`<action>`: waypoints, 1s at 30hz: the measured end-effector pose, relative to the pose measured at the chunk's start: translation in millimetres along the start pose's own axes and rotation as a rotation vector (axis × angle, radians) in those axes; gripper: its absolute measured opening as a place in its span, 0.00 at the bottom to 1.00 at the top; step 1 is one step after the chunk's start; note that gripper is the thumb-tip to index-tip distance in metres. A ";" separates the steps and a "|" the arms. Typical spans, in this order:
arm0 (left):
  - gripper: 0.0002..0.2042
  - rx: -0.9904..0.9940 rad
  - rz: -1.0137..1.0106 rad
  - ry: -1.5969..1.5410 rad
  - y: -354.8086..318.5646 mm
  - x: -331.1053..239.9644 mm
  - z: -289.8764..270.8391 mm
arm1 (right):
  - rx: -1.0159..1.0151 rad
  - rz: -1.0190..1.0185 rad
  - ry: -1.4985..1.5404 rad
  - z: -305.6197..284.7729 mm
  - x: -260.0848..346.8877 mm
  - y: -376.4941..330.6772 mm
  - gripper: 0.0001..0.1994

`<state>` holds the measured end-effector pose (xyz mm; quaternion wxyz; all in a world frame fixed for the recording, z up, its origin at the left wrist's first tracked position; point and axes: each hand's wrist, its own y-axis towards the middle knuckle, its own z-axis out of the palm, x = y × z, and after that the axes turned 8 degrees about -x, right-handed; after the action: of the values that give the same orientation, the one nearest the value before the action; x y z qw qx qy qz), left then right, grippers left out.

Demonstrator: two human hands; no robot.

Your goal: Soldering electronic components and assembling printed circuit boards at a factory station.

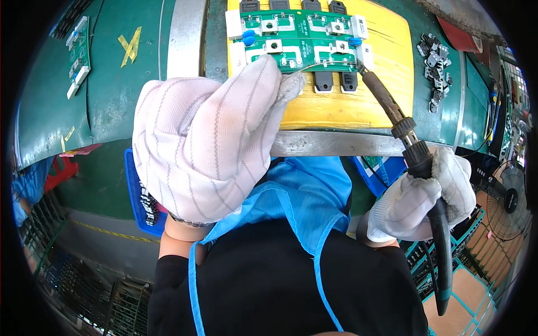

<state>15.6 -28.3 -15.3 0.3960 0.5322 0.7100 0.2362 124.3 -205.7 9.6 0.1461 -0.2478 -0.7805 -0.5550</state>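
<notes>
My left hand (210, 131), in a white striped glove, pinches a thin solder wire (314, 65) between thumb and forefinger. The wire runs right across the lower part of a green circuit board (305, 42). My right hand (426, 196), gloved too, is wrapped round the black handle of a soldering iron (412, 145). The iron's tip meets the board's lower right corner, by a white block (365, 57) and the wire's end. Black flat components (323, 82) stick out from the board's edges, and blue round parts (248, 37) sit at its left side.
The board lies on a yellow pad (386, 84) on the green bench. Another circuit board (79, 59) lies at far left, near a yellow tape cross (130, 46). Small metal parts (435, 71) are piled at right. Below the bench edge are blue bins (140, 207); a fan (509, 200) stands right.
</notes>
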 end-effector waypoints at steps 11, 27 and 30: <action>0.15 0.003 -0.002 0.008 4.4 -3.0 2.0 | 0.269 -0.054 -0.055 -22.5 2.3 17.4 0.14; 0.10 -0.049 -0.071 0.000 9.2 -4.1 -0.8 | -0.100 -0.116 0.178 -1.2 -8.3 21.6 0.06; 0.11 -0.011 -0.053 0.002 7.5 -3.6 -1.9 | 0.085 -0.045 0.109 -10.4 -5.4 23.2 0.07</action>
<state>18.7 -29.1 -7.4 0.4044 0.5106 0.7231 0.2300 141.1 -210.6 28.8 0.1862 -0.1930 -0.7997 -0.5371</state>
